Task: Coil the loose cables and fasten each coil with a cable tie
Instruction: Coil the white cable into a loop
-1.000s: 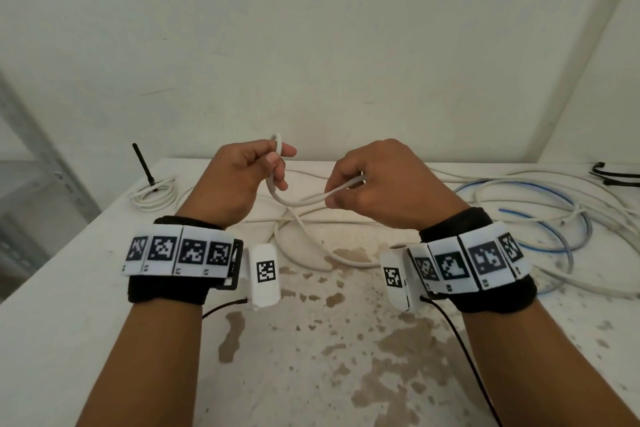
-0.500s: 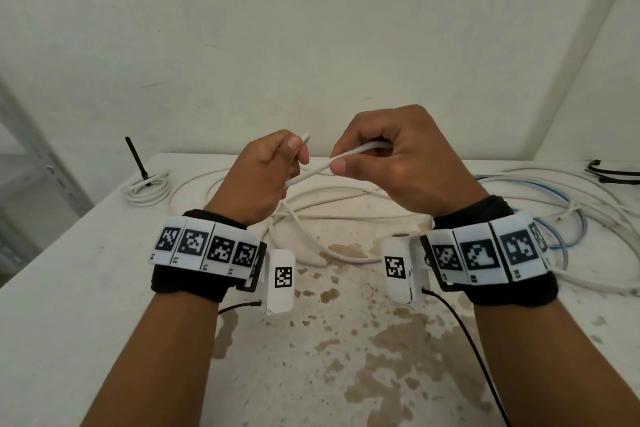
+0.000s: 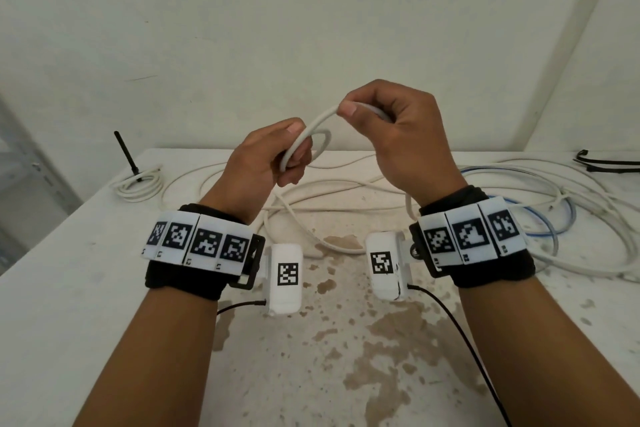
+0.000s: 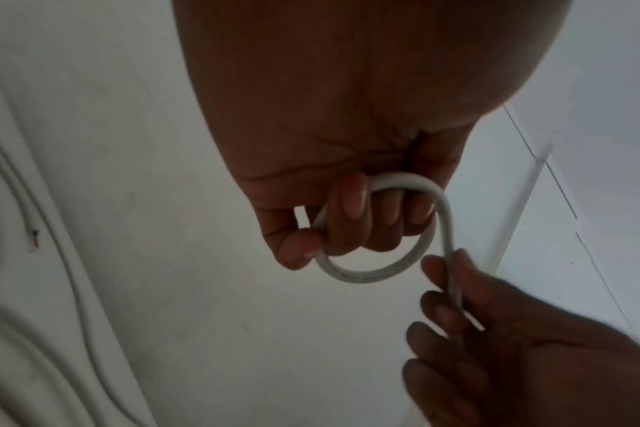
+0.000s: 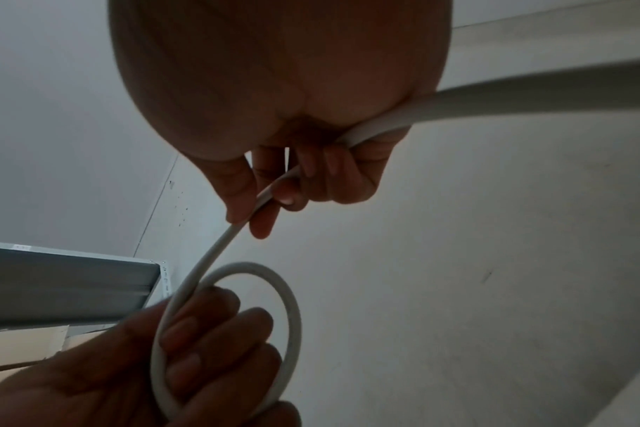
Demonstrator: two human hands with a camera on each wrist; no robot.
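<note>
A white cable [image 3: 311, 130] is held up above the table between both hands. My left hand [image 3: 277, 156] grips a small loop of it [image 4: 369, 273], fingers curled through the ring. My right hand [image 3: 388, 125], higher and to the right, pinches the strand leading out of the loop [image 5: 238, 231] between thumb and forefinger. From that hand the cable runs down to the loose white cable [image 3: 311, 191] sprawled on the table. A finished white coil [image 3: 138, 184] with a black cable tie [image 3: 126, 156] standing up from it lies at the far left.
A tangle of white and blue cables [image 3: 540, 218] covers the right side of the stained white table [image 3: 86, 288]. Black cable ties [image 3: 602, 163] lie at the far right edge. A grey metal shelf [image 3: 20, 184] stands left of the table. White walls close behind.
Both hands have risen, and the straight run of cable between them has been bent into a small closed loop round my left fingers. My right hand moved up and right.
</note>
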